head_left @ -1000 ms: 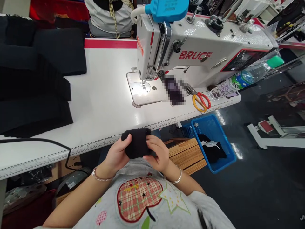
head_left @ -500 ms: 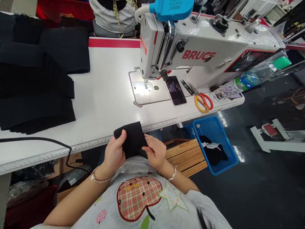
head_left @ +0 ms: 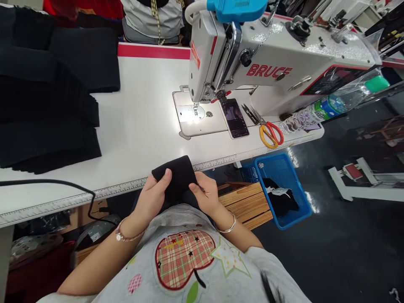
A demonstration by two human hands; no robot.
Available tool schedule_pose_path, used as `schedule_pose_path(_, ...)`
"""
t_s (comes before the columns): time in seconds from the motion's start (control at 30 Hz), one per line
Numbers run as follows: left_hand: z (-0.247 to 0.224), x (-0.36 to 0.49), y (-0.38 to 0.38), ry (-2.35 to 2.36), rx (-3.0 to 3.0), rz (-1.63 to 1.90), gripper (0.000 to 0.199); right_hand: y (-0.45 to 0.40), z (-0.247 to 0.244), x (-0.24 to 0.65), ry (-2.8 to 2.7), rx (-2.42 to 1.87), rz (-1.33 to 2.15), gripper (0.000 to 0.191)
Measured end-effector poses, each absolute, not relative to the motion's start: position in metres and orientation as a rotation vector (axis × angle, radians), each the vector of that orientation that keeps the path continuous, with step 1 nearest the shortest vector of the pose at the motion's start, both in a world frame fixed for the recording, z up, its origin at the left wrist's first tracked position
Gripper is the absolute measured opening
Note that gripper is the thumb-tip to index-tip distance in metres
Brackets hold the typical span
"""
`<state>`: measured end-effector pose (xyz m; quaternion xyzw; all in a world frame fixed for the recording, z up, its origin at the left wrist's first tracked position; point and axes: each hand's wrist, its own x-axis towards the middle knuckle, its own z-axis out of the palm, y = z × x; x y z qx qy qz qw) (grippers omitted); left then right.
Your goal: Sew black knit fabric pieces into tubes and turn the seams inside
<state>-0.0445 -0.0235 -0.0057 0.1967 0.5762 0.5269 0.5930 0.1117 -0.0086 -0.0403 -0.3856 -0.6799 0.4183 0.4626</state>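
- A black fabric piece (head_left: 175, 179) is clamped by the fingers of the left hand (head_left: 154, 198) and right hand (head_left: 205, 195), held just over the ruled edge (head_left: 121, 190) of a white sewing table (head_left: 139, 126)
- A wooden slatted bench (head_left: 244, 202) is seen just right of the hands
- Dark floor (head_left: 331, 248) is left open beyond
- A blue plastic basket (head_left: 296, 185) beside the bench is seen holding black cloth (head_left: 279, 201) with a white piece on top

Two hands are counted: one left hand (head_left: 153, 200) and one right hand (head_left: 206, 195). One piece of black fabric (head_left: 175, 179) is held between them. One sewing machine (head_left: 268, 54), one smartphone (head_left: 234, 118), one pair of orange-handled scissors (head_left: 267, 136), one pair of thread snips (head_left: 249, 114), one plastic water bottle (head_left: 328, 108) and one blue plastic basket (head_left: 274, 159) are also counted. Two bracelets are seen: one chain bracelet (head_left: 126, 234) and one bangle (head_left: 227, 225).
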Motion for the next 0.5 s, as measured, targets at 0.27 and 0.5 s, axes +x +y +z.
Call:
schedule_pose_path(0.27,0.004,-0.048,-0.021,1.201,0.682,1.018,0.044,-0.002,-0.027,0.104,-1.179,-1.08,1.542,0.023)
schedule_pose_path(0.5,0.015,-0.057,-0.022,1.301,0.844,1.051,0.033,-0.008,-0.042,0.095,-0.987,-1.087,1.383,0.021)
